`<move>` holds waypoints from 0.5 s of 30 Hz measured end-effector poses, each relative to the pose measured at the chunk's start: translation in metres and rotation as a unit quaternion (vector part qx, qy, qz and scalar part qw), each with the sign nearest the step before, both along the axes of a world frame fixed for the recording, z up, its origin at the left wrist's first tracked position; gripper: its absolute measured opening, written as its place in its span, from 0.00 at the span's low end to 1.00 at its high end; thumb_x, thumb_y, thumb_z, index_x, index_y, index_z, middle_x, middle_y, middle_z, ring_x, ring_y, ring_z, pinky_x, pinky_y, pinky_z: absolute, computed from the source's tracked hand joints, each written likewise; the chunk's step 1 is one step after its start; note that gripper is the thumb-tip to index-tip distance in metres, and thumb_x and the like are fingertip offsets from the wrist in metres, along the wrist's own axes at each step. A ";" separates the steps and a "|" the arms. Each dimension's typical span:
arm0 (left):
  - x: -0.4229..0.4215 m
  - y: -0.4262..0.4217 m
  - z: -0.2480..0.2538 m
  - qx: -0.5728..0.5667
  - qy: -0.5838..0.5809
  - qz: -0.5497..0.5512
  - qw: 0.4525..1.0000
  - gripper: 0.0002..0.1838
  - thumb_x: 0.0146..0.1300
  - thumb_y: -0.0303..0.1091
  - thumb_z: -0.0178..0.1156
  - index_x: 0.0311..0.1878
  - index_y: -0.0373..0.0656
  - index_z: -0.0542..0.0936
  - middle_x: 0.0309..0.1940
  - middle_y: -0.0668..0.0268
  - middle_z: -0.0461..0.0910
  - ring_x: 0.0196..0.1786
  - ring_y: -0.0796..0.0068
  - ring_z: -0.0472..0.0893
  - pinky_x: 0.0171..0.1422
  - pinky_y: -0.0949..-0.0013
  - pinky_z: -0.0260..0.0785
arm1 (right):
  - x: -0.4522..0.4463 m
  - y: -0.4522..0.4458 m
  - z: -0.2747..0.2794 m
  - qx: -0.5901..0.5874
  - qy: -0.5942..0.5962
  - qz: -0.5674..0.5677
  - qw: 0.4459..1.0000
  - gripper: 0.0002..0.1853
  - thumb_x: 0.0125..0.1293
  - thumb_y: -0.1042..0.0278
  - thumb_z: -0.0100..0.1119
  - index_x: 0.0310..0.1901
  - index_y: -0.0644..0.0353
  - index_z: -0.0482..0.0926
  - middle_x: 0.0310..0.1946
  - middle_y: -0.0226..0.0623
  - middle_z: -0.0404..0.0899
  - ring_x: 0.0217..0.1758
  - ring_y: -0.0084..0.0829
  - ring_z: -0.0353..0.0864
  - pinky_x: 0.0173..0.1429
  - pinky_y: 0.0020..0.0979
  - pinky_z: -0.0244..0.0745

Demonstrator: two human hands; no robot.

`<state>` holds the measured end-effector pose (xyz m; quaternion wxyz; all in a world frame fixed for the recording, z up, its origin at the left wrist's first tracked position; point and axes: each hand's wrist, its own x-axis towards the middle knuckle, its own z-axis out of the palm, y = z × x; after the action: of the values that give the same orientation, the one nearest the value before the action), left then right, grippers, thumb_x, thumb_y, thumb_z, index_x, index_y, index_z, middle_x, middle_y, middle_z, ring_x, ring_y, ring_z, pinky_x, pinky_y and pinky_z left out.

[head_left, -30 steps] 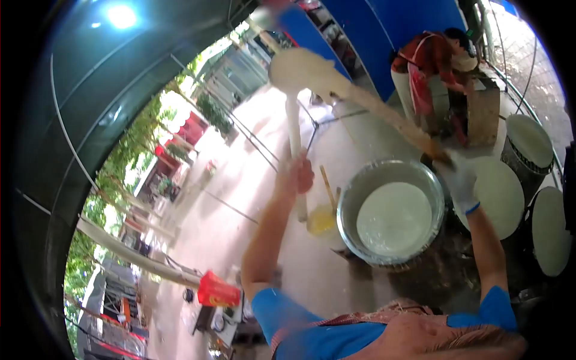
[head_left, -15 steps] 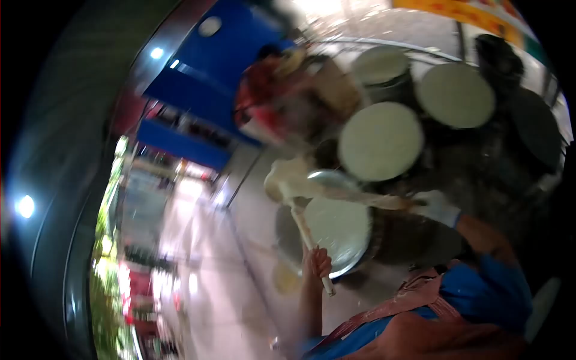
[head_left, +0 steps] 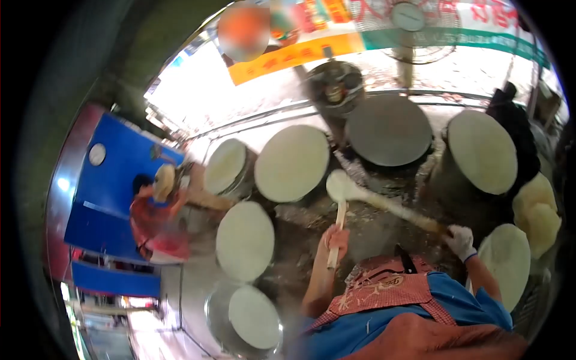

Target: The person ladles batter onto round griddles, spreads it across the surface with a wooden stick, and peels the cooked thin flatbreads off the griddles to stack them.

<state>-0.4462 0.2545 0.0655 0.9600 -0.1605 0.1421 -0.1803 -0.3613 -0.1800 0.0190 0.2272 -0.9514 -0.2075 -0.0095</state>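
My left hand [head_left: 336, 237] is closed around a pale wooden stick [head_left: 341, 215], whose upper end meets the batter-coated head of a ladle [head_left: 341, 186]. My right hand [head_left: 459, 242], in a whitish glove, grips the far end of the ladle's long wooden handle. Pale batter coats the ladle's head and part of its handle. Both tools are held in front of my apron, just short of a dark grey round griddle [head_left: 390, 129]. Where the stick and ladle meet, batter hides the exact contact.
Several round griddles with pale sheets stand around me, including one ahead [head_left: 293, 163] and one at right [head_left: 483, 151]. Folded flatbreads [head_left: 537, 216] lie at far right. A metal basin [head_left: 216, 312] of white batter is lower left. Another person [head_left: 157, 219] works at left. A fan [head_left: 407, 27] stands behind.
My view has turned right, away from the batter basin. The ladle and stick, over the basin before, are now in front of the grey griddle. Both hands keep their hold.
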 end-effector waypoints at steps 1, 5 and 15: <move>0.038 -0.002 0.005 0.026 0.000 -0.035 0.999 0.17 0.71 0.32 0.46 0.59 0.35 0.68 0.20 0.70 0.61 0.17 0.82 0.62 0.15 0.78 0.59 | 0.009 -0.009 0.009 -0.005 0.005 -0.075 0.997 0.15 0.52 0.55 0.66 0.31 0.60 0.81 0.26 0.46 0.80 0.33 0.48 0.80 0.36 0.42 0.73; 0.200 -0.016 0.026 0.419 -0.048 -0.143 0.895 0.11 0.68 0.40 0.53 0.33 0.48 0.66 0.14 0.75 0.58 0.12 0.87 0.56 0.12 0.81 0.47 | 0.072 0.001 0.050 0.144 0.026 -0.258 0.955 0.19 0.58 0.54 0.60 0.45 0.59 0.80 0.33 0.49 0.81 0.39 0.48 0.81 0.40 0.38 0.73; 0.435 -0.035 -0.153 0.968 -0.181 0.157 0.077 0.38 0.60 0.27 0.46 0.73 0.64 0.51 0.28 0.53 0.77 0.27 0.53 0.79 0.32 0.53 0.71 | 0.188 0.078 -0.001 0.107 0.052 -0.240 0.963 0.13 0.60 0.58 0.57 0.40 0.55 0.83 0.25 0.43 0.81 0.28 0.39 0.82 0.33 0.38 0.73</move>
<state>-0.0113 0.2195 -0.0879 0.2831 0.9271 -0.0141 0.2452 -0.1734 -0.1024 0.0178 0.3294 -0.9426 0.0417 -0.0364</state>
